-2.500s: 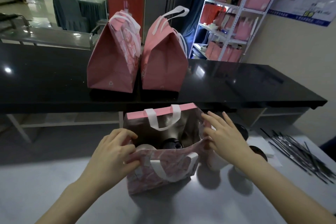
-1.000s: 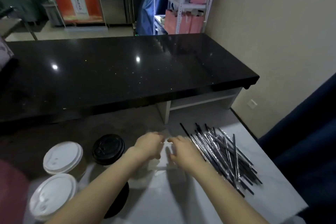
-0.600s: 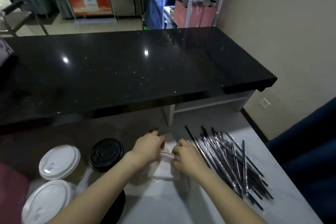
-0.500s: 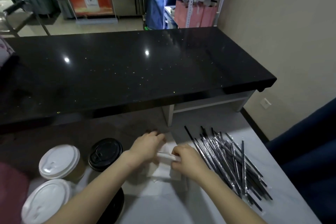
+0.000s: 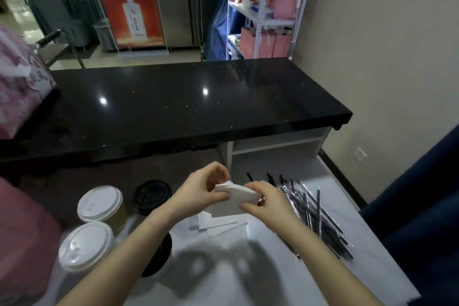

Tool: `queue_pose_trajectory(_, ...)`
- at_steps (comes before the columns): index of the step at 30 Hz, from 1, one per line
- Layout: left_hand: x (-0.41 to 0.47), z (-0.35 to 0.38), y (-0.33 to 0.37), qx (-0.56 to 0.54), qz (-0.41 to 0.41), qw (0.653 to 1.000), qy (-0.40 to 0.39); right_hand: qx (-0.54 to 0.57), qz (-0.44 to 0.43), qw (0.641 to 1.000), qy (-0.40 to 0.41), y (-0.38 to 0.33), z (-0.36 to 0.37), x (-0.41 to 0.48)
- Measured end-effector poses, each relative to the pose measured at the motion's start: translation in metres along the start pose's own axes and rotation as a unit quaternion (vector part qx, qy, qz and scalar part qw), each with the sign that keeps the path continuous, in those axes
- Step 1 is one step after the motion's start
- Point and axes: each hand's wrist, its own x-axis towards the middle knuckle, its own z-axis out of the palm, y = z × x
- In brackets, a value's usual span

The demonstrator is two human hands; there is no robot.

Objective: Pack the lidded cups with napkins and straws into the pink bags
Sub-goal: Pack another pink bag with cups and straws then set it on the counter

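Note:
Both hands hold a folded white napkin point(image 5: 234, 197) a little above the white table. My left hand point(image 5: 201, 190) pinches its left edge and my right hand point(image 5: 264, 202) grips its right edge. Under them lies a small stack of napkins point(image 5: 218, 222). A pile of black wrapped straws point(image 5: 313, 213) lies just to the right. Two white-lidded cups point(image 5: 100, 200) point(image 5: 85, 246) and two black-lidded cups point(image 5: 152, 194) point(image 5: 159, 253) stand to the left; my left forearm partly hides the nearer black one. A pink bag point(image 5: 22, 253) shows at the left edge.
A long black counter point(image 5: 173, 107) runs across behind the white table point(image 5: 248, 281), with another pink bag point(image 5: 17, 87) on its left end. A shelf of pink bags point(image 5: 265, 15) stands far back. A dark blue chair point(image 5: 422, 206) is at the right.
My view turned from the open pink bag to the napkins and straws. Both hands reached the napkin stack, took hold of a napkin and lifted it off the stack.

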Motion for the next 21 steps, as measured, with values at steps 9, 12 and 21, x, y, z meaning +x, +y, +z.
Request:
queue_pose_trajectory(9,-0.128,-0.01,0.071,-0.057,0.059,0.99,0.111,0.069,-0.08,0.994,-0.012,-0.082,0.007,-0.089)
queue_pose_trajectory(12,-0.182,-0.023,0.073,-0.045,0.049,0.982,0.175,0.095,-0.099,0.99,-0.025,-0.112,0.029,-0.116)
queue_pose_trajectory(21,-0.324,-0.115,0.039,0.01,0.006,0.953,0.303,0.106,-0.214,0.963,-0.123,-0.223,0.139,-0.141)
